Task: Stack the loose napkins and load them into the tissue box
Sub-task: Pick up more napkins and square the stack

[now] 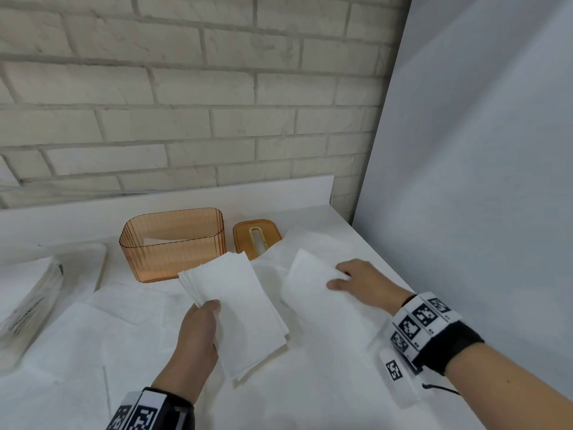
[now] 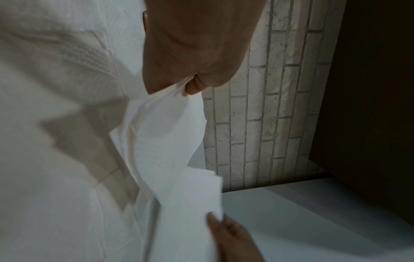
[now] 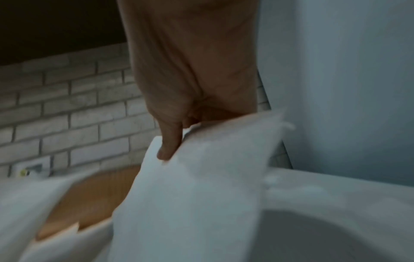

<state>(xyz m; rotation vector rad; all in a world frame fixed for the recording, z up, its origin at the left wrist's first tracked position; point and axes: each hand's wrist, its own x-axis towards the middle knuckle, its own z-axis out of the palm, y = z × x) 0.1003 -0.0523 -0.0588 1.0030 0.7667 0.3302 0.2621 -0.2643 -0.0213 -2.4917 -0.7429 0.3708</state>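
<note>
A white bench (image 1: 325,383) strewn with loose napkins. An orange tissue box (image 1: 172,243) stands open and nearly empty, lid (image 1: 256,235) beside it. Left hand (image 1: 198,333) grips a part-built stack (image 1: 238,308); right hand (image 1: 362,282) pinches another napkin (image 1: 310,276). Loading remains.

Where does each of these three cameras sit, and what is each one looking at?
Head: worn on the head, looking down at the table, amber tissue box, both hands.
Left wrist: along the left hand gripping the napkin stack.
Right wrist: along the right hand pinching a single napkin.
Shared: the brick wall.
</note>
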